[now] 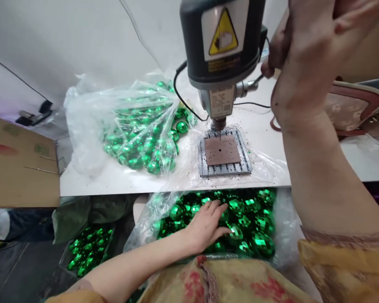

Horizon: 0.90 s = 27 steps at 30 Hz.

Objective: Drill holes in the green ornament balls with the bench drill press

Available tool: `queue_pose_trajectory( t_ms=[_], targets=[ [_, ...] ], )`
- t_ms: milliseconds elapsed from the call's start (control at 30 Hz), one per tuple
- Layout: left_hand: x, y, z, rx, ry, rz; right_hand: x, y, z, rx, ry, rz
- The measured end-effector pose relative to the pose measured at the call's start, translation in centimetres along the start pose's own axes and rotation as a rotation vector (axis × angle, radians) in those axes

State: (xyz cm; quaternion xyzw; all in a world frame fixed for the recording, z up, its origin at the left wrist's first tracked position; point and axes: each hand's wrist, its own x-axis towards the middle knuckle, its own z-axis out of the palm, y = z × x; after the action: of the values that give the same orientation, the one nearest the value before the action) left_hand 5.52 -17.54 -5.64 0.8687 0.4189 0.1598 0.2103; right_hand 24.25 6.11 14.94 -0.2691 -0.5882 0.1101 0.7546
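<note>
My left hand [206, 225] lies among shiny green faceted balls [263, 244] in a plastic-lined container on my lap. Its fingers are stretched and touch the balls, with none clearly gripped. High on the right, my right hand [306, 50] is closed on the feed lever [255, 81] of a small drill press [222, 46]; its wrist hides part of the grip. Below the chuck [219, 124], a brown square plate [222, 156] with a dark hole in its middle lies on the slotted metal base [225, 171]. Dark shavings are scattered over both.
A clear plastic bag [88, 109] of green balls spreads over the white table [91, 181] at left. A cardboard box [22, 168] stands at the left edge. More green balls fill a floor container [90, 248]. A pink bag [355, 103] lies behind my right forearm.
</note>
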Motion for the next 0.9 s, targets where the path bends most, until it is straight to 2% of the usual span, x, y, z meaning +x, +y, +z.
queue_pose_trajectory(
  t_ms=[67,100,167,200,300,367,433,567,733,833,900],
  targets=[
    [1.9,-0.7,-2.2,-0.038,0.137,0.029,-0.5,-0.3,0.2,0.113,0.141,-0.112],
    [3.3,-1.5,-3.7,-0.049,0.23,0.016,-0.8,-0.5,0.2,0.156,0.167,-0.137],
    [6.8,-4.3,-7.0,-0.036,0.424,-0.077,-1.1,-0.8,0.2,0.186,0.151,-0.118],
    [8.9,-6.1,-8.6,-0.024,0.48,-0.144,-1.3,-0.9,0.2,0.19,0.15,-0.109],
    [15.2,-12.1,-12.5,-0.015,0.574,-0.507,-1.4,-1.1,0.2,0.184,0.172,-0.084],
    [18.4,-15.3,-13.8,-0.015,0.577,-0.609,-1.4,-1.3,0.2,0.169,0.176,-0.062],
    [20.3,-17.4,-14.2,-0.021,0.556,-0.653,-1.4,-1.3,0.2,0.155,0.178,-0.045],
    [21.1,-18.7,-13.7,-0.039,0.521,-0.681,-1.3,-1.0,0.2,0.155,0.169,-0.074],
    [19.2,-18.6,-14.0,-0.151,0.501,-0.648,-1.3,-0.9,0.1,0.123,0.17,-0.055],
    [17.1,-17.1,-14.3,-0.543,0.623,-0.552,-1.3,-1.1,0.0,0.155,0.142,-0.049],
    [15.5,-15.2,-13.9,-0.863,0.658,-0.461,-1.3,-1.1,-0.1,0.184,0.133,-0.057]
  ],
)
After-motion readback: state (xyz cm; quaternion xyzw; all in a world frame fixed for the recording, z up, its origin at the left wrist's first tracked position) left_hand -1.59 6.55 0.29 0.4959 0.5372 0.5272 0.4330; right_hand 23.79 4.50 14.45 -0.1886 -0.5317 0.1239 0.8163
